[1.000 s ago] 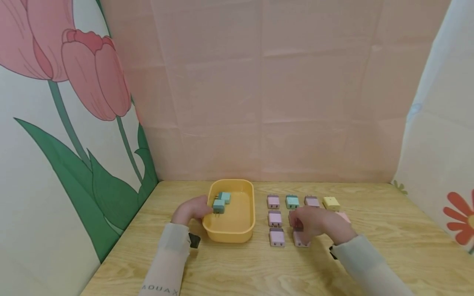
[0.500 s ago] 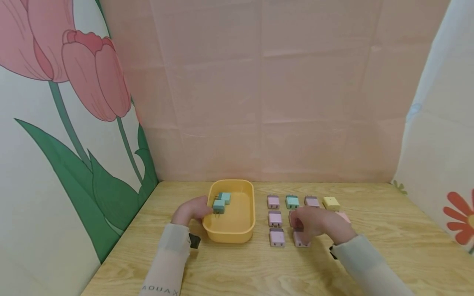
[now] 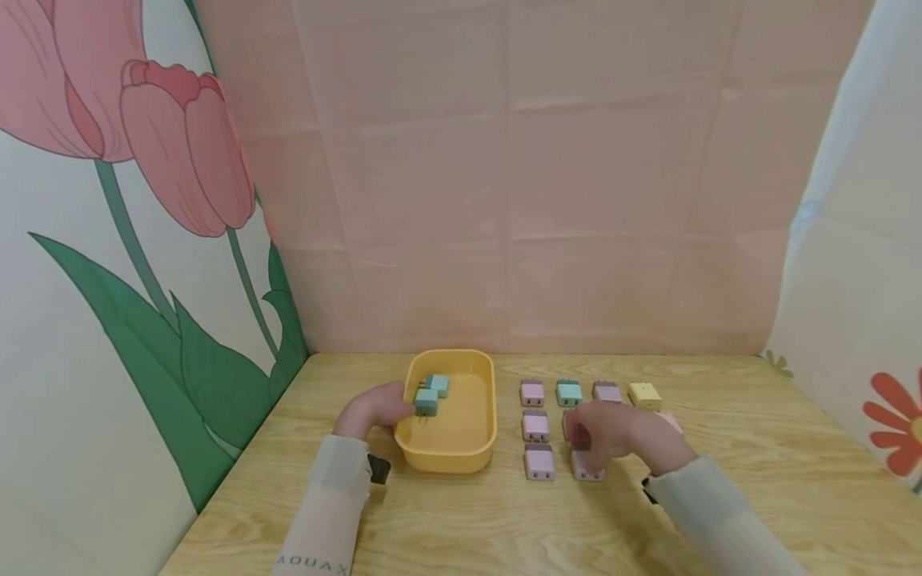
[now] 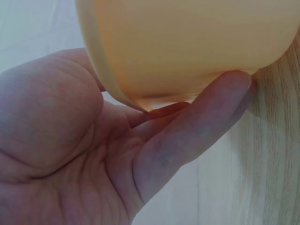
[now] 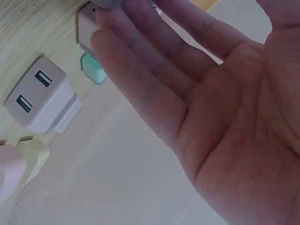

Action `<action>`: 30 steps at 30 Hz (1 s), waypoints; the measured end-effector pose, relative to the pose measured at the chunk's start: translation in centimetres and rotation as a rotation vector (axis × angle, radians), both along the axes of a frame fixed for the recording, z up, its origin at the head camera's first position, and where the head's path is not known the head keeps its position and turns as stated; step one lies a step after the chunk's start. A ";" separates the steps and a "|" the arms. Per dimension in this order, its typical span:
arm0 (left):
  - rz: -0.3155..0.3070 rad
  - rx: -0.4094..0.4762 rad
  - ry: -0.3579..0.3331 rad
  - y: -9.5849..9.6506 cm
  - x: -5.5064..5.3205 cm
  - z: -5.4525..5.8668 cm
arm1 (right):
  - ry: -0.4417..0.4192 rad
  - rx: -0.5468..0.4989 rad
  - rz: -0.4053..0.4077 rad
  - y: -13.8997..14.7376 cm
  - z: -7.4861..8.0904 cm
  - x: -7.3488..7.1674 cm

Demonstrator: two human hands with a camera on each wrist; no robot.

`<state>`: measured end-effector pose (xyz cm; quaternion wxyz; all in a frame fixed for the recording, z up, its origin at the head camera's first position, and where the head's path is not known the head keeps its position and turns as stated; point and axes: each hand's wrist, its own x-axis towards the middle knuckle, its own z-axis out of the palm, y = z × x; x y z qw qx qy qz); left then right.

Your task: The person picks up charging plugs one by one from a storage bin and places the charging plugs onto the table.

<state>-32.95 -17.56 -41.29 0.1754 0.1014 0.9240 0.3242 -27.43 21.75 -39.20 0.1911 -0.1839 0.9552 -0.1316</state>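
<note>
My left hand point(image 3: 378, 406) grips the left rim of a yellow plastic tray point(image 3: 492, 416); in the left wrist view, its fingers lie along the outside wall. Inside the tray are two teal plug chargers point(image 3: 426, 402). My right hand point(image 3: 612, 436) reaches down among rows of chargers, fingertips and thumb around a purple charger point(image 3: 587, 474) in the front row, which it partly covers. Another purple charger point(image 5: 86, 28) shows just behind these fingertips in the right wrist view. To the left stand purple chargers in a column, the nearest one point(image 3: 539, 464) in the front row.
In the back row stand a teal charger point(image 3: 569, 393), a purple charger point(image 3: 607, 391) and a yellow charger point(image 3: 644, 396). A pink charger point(image 3: 671, 422) is half hidden by the right hand. Behind the wooden table point(image 3: 461, 528) rises a pink cloth wall point(image 3: 547, 200).
</note>
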 end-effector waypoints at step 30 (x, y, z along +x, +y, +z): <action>-0.004 0.019 -0.012 0.0 -0.1 0.2 | 0.509 -0.041 0.284 -5.4 1.9 -1.3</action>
